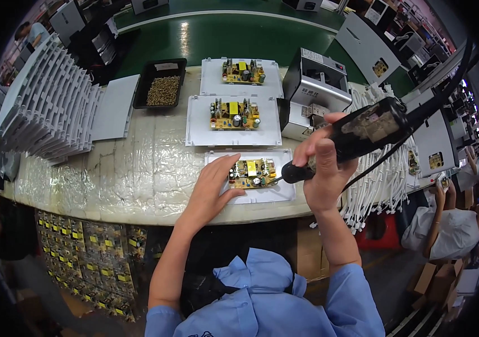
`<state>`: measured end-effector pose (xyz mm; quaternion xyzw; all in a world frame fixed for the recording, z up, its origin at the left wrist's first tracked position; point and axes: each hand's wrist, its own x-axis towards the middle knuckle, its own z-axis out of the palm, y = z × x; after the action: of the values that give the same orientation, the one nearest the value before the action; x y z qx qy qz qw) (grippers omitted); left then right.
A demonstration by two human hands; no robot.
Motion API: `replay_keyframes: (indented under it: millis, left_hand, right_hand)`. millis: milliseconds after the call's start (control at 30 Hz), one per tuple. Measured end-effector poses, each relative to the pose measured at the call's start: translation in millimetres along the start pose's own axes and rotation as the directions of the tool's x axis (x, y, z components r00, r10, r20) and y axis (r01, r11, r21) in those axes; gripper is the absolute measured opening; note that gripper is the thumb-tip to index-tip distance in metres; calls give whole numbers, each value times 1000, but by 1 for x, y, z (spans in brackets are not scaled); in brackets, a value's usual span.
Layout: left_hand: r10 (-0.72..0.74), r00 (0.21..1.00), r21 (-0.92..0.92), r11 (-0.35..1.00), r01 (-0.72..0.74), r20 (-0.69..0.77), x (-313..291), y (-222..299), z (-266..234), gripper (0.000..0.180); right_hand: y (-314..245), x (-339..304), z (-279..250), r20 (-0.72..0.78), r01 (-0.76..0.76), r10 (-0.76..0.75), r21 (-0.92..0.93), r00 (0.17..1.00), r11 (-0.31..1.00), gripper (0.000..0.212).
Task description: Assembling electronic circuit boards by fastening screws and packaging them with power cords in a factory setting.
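My right hand (326, 165) is wrapped round a black electric screwdriver (369, 129), tilted with its bit pointing left. The bit meets the lower right corner of a circuit board (251, 173) with yellow and silver parts. That board lies on the nearest white plastic panel (273, 195). My left hand (212, 188) rests over the panel's left side, fingers stretched and thumb spread apart, touching the board's left end. Two more white panels (194, 121) (211, 78) lie beyond, each bearing a circuit board (235, 114) (243, 72).
A black tray (180, 67) of small brass-coloured screws stands at the back left, beside a row of upright white panels (48, 101). Right of the panels are a silver-black machine (318, 84) and bundled white cables (377, 185). Boards (93, 253) hang below the table; a co-worker (447, 230) sits right.
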<state>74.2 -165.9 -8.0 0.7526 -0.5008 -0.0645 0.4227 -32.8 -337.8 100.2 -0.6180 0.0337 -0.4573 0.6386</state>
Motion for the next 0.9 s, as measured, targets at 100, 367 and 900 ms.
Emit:
replay_keyframes:
  millis: [100, 367, 900]
  left_hand:
    - [-12, 1000, -17, 1000, 12, 4, 0, 1, -1, 73]
    - [-16, 1000, -3, 1000, 16, 2, 0, 2, -1, 73]
    - [-13, 1000, -14, 1000, 13, 2, 3, 3, -1, 72]
  right_hand:
    - [7, 0, 2, -17, -15, 15, -32, 1000, 999, 51]
    - [5, -8, -2, 21, -21, 21, -14, 1000, 1000, 50]
    - [10, 8, -8, 436, -201, 177, 10, 882, 979, 40]
